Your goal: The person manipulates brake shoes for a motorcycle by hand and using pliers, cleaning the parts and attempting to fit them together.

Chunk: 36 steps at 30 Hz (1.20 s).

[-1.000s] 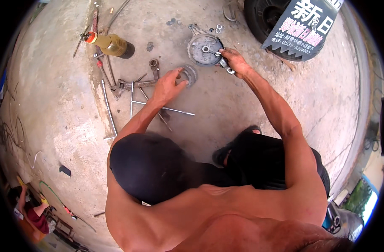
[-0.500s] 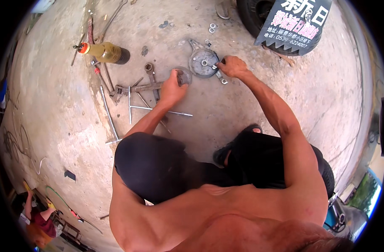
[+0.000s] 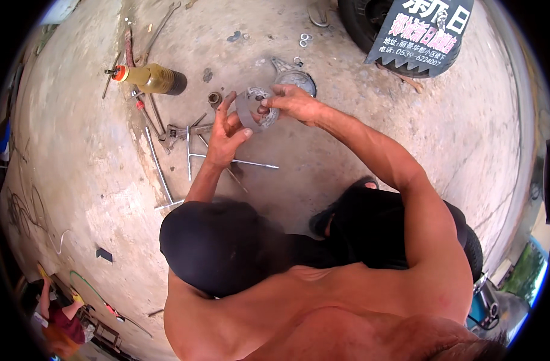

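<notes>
I squat on a concrete floor and hold a grey, ring-shaped metal part (image 3: 252,112) up between both hands. My left hand (image 3: 225,131) grips its left edge with thumb and fingertips. My right hand (image 3: 292,102) pinches its right side from above. Just behind my right hand a round metal plate (image 3: 299,78) lies flat on the floor, partly hidden by my fingers. A small socket (image 3: 214,98) stands on the floor left of the ring.
A bottle of yellowish liquid with a red cap (image 3: 153,79) lies at the left. Wrenches and long steel rods (image 3: 187,150) are strewn under my left forearm. A tyre (image 3: 365,24) and a black signboard (image 3: 422,33) stand at the back right. Another person (image 3: 58,313) is at the lower left.
Both hands came off the round plate and the parts on the floor, and now hold the ring-shaped part lifted between them. The view has tilted slightly.
</notes>
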Motion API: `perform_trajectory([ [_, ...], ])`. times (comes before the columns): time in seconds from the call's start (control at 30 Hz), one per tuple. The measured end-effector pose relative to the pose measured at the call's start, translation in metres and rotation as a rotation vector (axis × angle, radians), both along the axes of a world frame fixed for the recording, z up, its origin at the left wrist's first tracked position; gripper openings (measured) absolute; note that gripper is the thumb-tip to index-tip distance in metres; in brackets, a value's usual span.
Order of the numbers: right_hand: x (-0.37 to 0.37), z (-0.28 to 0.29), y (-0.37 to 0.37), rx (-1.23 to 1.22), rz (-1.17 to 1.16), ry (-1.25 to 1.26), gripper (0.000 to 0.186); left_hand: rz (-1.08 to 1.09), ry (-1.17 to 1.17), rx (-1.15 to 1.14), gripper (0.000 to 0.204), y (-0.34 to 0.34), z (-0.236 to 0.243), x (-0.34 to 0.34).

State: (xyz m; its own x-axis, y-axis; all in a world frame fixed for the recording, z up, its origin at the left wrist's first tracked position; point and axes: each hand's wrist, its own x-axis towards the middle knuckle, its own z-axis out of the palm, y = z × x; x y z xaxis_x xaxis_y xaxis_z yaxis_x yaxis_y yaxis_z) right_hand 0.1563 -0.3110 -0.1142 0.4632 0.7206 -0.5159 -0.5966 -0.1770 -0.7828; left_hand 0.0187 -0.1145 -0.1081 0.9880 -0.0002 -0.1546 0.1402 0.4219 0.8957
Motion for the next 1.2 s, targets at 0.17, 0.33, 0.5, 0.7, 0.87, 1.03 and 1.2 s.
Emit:
perform_trajectory([
  [0.17,-0.010,0.055,0.021,-0.163,0.182,-0.405,0.030,0.092,0.110,-0.050,0.076,0.017,-0.013,-0.004],
  [0.33,-0.018,0.041,0.024,-0.082,0.057,-0.248,0.032,0.163,0.210,-0.018,0.054,0.014,-0.012,0.003],
  [0.5,-0.022,0.039,0.031,-0.056,0.061,-0.158,0.036,0.298,0.251,-0.263,0.029,0.015,-0.011,-0.001],
  [0.7,-0.020,0.035,0.032,0.004,0.091,-0.164,0.038,0.293,0.187,-0.370,0.017,0.015,0.005,-0.001],
  [0.87,-0.019,0.049,0.030,0.054,0.198,-0.213,0.046,0.017,0.242,-0.248,0.026,0.028,0.025,-0.003],
  [1.03,-0.025,0.060,0.032,0.074,0.227,-0.365,0.042,-0.059,0.276,0.001,0.023,0.032,0.033,0.003],
  [1.2,-0.025,0.076,0.040,0.095,0.207,-0.440,0.041,0.138,0.126,-0.096,0.022,0.021,0.046,-0.005],
])
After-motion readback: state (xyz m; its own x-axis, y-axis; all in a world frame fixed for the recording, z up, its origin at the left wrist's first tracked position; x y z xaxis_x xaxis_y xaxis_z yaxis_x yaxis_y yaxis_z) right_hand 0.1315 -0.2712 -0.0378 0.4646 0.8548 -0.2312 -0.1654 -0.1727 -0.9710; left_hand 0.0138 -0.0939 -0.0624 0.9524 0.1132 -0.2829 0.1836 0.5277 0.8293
